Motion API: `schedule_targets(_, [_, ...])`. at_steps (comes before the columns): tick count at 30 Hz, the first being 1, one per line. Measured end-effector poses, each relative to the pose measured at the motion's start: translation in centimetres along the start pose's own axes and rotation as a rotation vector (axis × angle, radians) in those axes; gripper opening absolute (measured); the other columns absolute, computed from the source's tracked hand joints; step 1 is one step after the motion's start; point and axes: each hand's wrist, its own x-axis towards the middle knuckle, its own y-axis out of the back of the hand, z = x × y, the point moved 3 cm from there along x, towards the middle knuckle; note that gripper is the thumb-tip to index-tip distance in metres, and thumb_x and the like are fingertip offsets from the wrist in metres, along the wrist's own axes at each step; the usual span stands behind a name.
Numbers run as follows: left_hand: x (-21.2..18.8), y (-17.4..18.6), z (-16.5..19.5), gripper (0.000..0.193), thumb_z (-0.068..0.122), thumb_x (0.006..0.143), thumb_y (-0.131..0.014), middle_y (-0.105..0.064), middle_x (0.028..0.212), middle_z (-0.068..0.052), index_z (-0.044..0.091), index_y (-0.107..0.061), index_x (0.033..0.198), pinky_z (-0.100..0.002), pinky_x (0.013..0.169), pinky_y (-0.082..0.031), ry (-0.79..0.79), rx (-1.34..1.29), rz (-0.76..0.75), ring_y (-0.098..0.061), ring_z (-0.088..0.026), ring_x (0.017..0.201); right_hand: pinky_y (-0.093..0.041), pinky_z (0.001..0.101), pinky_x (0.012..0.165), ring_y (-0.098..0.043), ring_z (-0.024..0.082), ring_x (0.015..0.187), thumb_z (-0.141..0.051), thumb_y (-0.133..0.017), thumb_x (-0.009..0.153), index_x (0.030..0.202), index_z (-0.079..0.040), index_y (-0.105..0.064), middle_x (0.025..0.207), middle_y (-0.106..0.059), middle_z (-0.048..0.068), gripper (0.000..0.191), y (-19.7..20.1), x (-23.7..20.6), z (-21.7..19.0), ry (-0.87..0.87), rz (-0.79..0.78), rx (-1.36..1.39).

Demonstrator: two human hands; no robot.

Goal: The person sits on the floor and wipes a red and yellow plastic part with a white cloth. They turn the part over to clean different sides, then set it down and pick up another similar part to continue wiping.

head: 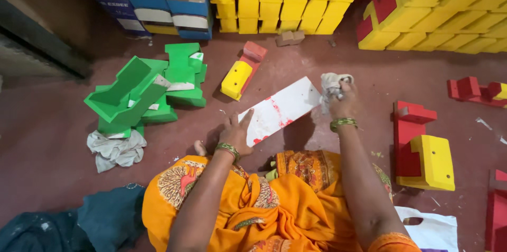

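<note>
While left hand (236, 131) steadies one board (280, 110) (red-smeared), right hand (340, 101) grips one rag (331, 84).

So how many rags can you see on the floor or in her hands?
2. One rag is bunched in the right hand at the white board's end. Another rag lies on the floor by the green blocks. More may be hidden.

board (280, 110): on the floor (53, 141), before the knees
left hand (236, 134): on its near end
right hand (340, 101): at its far end, holding a rag (331, 84)
block pile (148, 91): left of board
</note>
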Motion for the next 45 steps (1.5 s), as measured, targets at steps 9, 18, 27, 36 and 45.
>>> schedule_targets(9, [1.6,-0.4,-3.1,0.125,0.043,0.048,-0.089,-0.055,0.139,-0.020,0.024,-0.034,0.158,-0.045,0.109,-0.045,0.027,-0.305,-0.015,-0.052,-0.039,0.130,-0.051,0.0489,0.101,-0.058,0.038,0.122,-0.004,-0.069,0.078,0.120,0.000,-0.067,0.132,-0.062,0.022,0.042,-2.9,-6.0,-8.0,0.741,-0.069,0.014])
schedule_targets(18, [2.2,-2.2,-5.1,0.103,0.040,0.058,-0.090,-0.037,0.158,-0.017,0.020,-0.045,0.149,-0.046,0.118,-0.035,-0.067,-0.444,0.007,-0.036,-0.040,0.144,-0.052,0.0466,0.089,-0.063,0.029,0.106,-0.014,-0.065,0.073,0.105,-0.016,-0.066,0.109,-0.062,0.006,0.032,-7.2,-10.3,-11.4,1.019,-0.596,-0.099])
schedule_targets(27, [1.7,-0.5,-3.4,0.116,0.042,0.062,-0.085,-0.027,0.160,-0.020,0.028,-0.027,0.161,-0.050,0.120,-0.032,0.034,-0.359,-0.033,-0.028,-0.049,0.146,-0.049,0.0521,0.088,-0.054,0.043,0.111,-0.012,-0.062,0.078,0.117,0.000,-0.059,0.122,-0.053,0.025,0.041,-4.5,-1.3,-3.5,0.481,-0.027,-0.097])
schedule_targets(36, [1.5,0.3,-2.8,0.112,0.053,0.065,-0.084,-0.016,0.169,-0.014,0.034,-0.026,0.159,-0.049,0.118,-0.033,0.181,-0.202,-0.139,-0.020,-0.043,0.152,-0.051,0.0437,0.088,-0.060,0.024,0.096,-0.015,-0.068,0.067,0.096,-0.018,-0.065,0.095,-0.056,0.004,0.029,-6.7,-12.3,-11.9,1.349,-0.526,0.081])
schedule_targets(45, [1.6,0.3,-3.6,0.115,0.048,0.066,-0.087,-0.031,0.160,-0.018,0.023,-0.025,0.160,-0.047,0.120,-0.033,0.119,-0.272,-0.064,-0.031,-0.041,0.147,-0.050,0.0486,0.090,-0.058,0.038,0.111,-0.011,-0.074,0.081,0.122,-0.007,-0.064,0.127,-0.059,0.019,0.043,-5.0,0.4,-3.1,0.406,-0.152,-0.355])
